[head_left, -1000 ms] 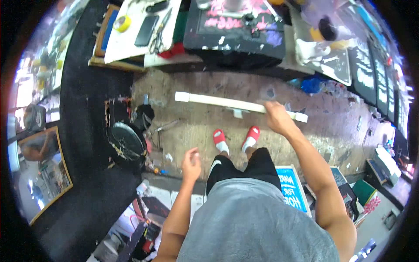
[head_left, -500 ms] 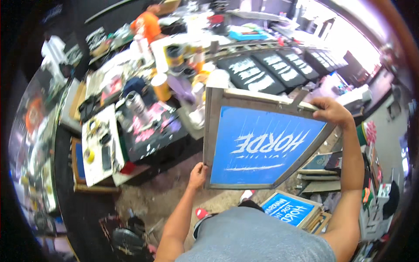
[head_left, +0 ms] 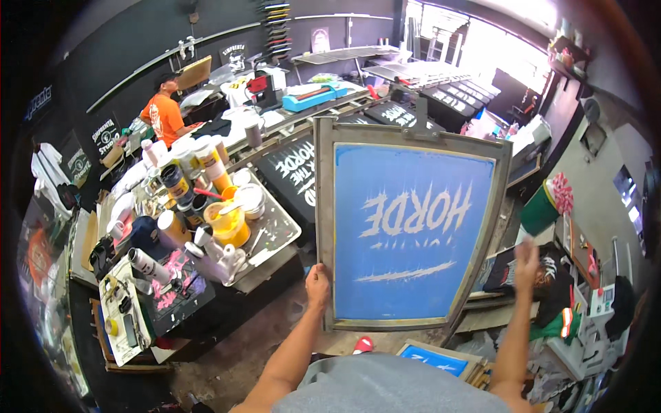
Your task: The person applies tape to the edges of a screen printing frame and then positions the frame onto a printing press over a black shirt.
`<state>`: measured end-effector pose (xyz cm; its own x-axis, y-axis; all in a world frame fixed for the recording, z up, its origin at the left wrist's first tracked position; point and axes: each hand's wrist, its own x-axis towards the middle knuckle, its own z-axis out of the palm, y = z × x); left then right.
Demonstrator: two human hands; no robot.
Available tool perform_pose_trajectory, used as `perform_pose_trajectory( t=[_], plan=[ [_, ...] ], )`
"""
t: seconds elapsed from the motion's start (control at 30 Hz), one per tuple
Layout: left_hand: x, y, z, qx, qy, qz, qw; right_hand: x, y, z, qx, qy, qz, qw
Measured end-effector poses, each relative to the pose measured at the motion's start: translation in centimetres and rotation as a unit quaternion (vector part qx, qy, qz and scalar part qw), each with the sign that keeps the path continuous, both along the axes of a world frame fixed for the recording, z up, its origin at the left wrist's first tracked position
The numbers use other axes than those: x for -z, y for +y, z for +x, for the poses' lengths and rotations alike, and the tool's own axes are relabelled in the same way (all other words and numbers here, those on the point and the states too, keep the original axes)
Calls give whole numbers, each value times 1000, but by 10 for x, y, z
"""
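Observation:
A screen-printing screen fills the centre, upright, with blue mesh, pale mirrored lettering and a grey frame. A metal clamp piece sits at the middle of its top edge. My left hand is closed on the frame's left side, low down. Just off the frame's lower right side, my right hand is raised with fingers extended, slightly blurred, holding nothing visible. Behind the screen are black printed shirts on a row of boards. At the bottom lies another blue screen.
A co-worker in an orange shirt stands back left. Ink tubs and bottles crowd the left table. A blue tray-like tool lies behind. Machinery and clutter fill the lower right, below a green roll. My red sandal shows on the floor.
A pale bar was in my right hand at first; later both hands held the screen. Now my right hand has let go and dropped lower, the screen is more upright, and the view has lifted.

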<state>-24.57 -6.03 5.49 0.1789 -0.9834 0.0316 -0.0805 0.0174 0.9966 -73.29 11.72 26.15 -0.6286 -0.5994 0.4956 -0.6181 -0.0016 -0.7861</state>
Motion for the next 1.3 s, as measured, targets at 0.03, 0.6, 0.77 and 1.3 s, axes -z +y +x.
perform_pose_trajectory(
  t=[0.03, 0.6, 0.77, 1.3],
  plan=[
    [3, -10, -5, -7, -8, 5, 1000, 50, 2, -13, 45, -13, 42, 998],
    [19, -183, -16, -35, 162, 1, 986, 217, -267, -36, -101, -162, 211, 959],
    [37, -179, -8, -141, -13, 141, 980, 236, -410, -1, -105, -120, 346, 924],
    [87, -328, 20, -348, -112, 205, 908, 271, -693, 76, -276, -107, 462, 836]
  ],
)
